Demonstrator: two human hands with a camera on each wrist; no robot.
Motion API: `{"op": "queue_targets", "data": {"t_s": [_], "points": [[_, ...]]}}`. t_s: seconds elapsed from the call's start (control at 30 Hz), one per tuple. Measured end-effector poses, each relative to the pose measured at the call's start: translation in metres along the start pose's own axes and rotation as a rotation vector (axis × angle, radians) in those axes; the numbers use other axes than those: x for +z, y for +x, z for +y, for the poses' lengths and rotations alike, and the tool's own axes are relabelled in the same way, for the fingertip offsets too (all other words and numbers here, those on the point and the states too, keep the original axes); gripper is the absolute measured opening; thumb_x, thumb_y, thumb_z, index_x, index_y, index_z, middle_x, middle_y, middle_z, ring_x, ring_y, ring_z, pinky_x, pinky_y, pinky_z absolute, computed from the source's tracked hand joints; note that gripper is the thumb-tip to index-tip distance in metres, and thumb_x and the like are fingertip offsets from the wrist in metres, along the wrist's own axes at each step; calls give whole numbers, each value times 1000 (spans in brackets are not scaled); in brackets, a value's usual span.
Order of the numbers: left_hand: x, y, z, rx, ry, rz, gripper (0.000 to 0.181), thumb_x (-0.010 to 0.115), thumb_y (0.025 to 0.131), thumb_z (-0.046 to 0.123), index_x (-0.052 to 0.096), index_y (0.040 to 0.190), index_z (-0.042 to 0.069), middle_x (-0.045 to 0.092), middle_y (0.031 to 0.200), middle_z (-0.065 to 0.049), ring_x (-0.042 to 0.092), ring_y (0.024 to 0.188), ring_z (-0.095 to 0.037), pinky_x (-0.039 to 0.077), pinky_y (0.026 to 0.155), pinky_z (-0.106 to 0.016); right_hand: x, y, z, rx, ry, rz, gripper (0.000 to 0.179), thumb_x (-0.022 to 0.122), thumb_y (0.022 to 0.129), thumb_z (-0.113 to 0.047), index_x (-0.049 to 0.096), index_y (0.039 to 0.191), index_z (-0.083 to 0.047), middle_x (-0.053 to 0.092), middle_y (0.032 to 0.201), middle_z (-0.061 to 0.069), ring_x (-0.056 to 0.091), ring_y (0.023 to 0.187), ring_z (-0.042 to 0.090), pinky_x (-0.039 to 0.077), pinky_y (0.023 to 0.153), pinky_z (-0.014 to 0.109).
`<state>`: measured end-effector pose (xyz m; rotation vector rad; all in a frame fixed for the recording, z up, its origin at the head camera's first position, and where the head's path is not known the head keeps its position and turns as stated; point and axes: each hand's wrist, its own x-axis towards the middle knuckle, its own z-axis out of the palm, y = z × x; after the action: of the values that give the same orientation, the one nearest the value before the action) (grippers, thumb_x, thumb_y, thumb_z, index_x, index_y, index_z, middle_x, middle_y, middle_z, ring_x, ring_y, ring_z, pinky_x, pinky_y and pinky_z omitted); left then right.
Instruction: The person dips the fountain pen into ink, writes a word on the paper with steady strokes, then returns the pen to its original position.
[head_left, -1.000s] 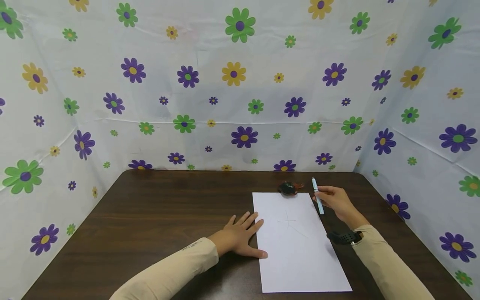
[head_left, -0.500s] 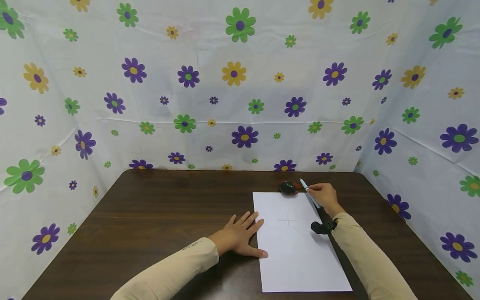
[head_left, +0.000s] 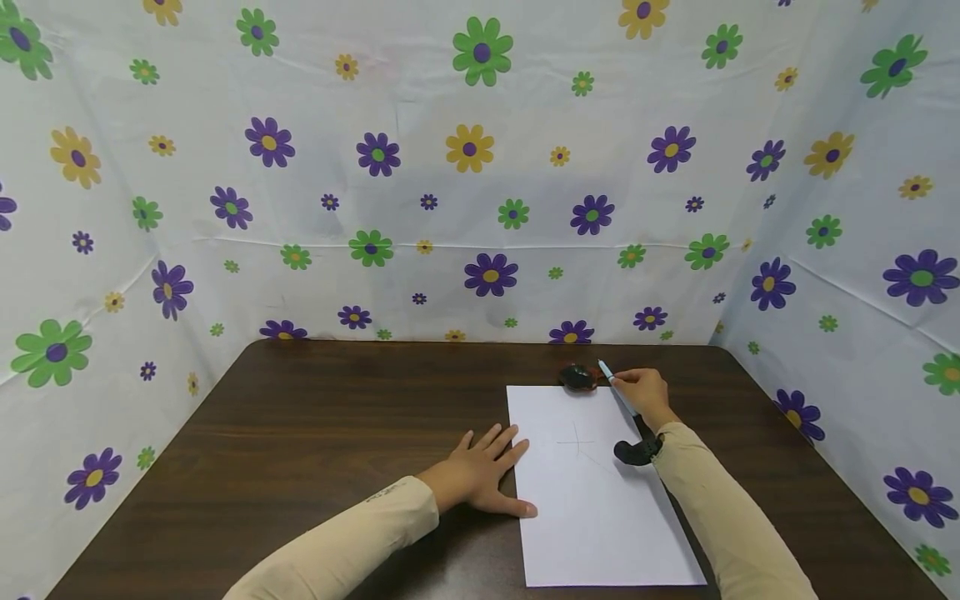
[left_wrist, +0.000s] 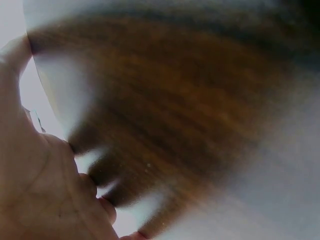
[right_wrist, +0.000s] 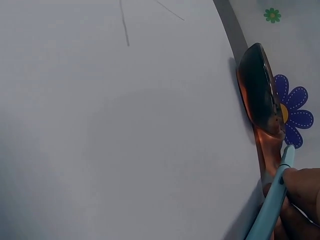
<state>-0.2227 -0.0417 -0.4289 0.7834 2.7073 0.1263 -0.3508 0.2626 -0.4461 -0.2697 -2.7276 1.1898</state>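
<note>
My left hand (head_left: 483, 479) lies flat with fingers spread, resting across the left edge of a white sheet of paper (head_left: 607, 517). Thin pencil-like lines form a cross and a faint slanting stroke on the sheet. Beyond its top right corner, my right hand (head_left: 647, 396) pinches a light blue pen (head_left: 605, 370), one end pointing away from me. Beside that end, at the paper's far edge, is a spoon-like thing with a glossy dark rounded head (right_wrist: 257, 85) and an orange-brown neck (right_wrist: 270, 150). Whether the right fingers also touch it, I cannot tell.
Dark brown wood makes up the tabletop (head_left: 337, 417). A white cloth (head_left: 420, 283) printed with flowers hangs behind and on both sides. On the right wrist a black strap-like piece (head_left: 636, 452) hangs over the paper's right side.
My right hand has moved left with the pen, from beside the paper to its top right corner, near the dark-headed thing. The left hand stays put.
</note>
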Motion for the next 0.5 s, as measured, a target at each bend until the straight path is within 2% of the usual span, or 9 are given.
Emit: {"op": "queue_targets", "data": {"t_s": [0.27, 0.5], "points": [[-1, -1, 1, -2, 2, -3, 97, 48, 78, 80, 15, 155, 32, 3, 162, 5, 4, 149, -20, 9, 116, -54, 1, 2, 3, 4, -5, -9, 32, 63, 92, -20, 69, 112, 4, 64, 116, 26, 54, 111, 42, 48, 85, 47], [-2, -2, 2, -6, 12, -3, 97, 49, 78, 79, 15, 155, 31, 4, 162, 5, 4, 148, -20, 9, 116, -54, 3, 3, 5, 21, 13, -17, 33, 63, 93, -21, 68, 114, 4, 63, 117, 26, 54, 110, 40, 48, 83, 47]]}}
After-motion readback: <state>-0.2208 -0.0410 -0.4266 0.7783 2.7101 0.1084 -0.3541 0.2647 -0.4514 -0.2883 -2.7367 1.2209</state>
